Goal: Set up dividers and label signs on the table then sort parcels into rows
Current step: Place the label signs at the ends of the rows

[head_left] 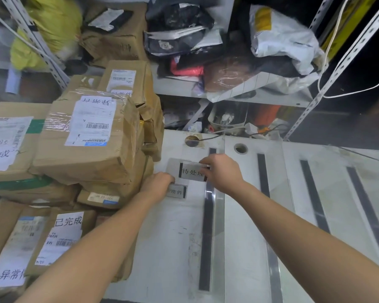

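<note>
My right hand grips the right edge of a clear label sign with printed characters, held just above the white table. Lower left of it, my left hand rests on a second label sign that lies flat on the table; its left part is hidden under my fingers. Several clear dividers with dark bases stand in rows on the table, the nearest divider just right of the signs, another divider further right. Taped cardboard parcels with paper labels are stacked at the left.
Metal shelving behind the table holds plastic mail bags and more boxes. Two round cable holes sit at the table's far edge, one with a cord through it. A shelf upright slants at the right.
</note>
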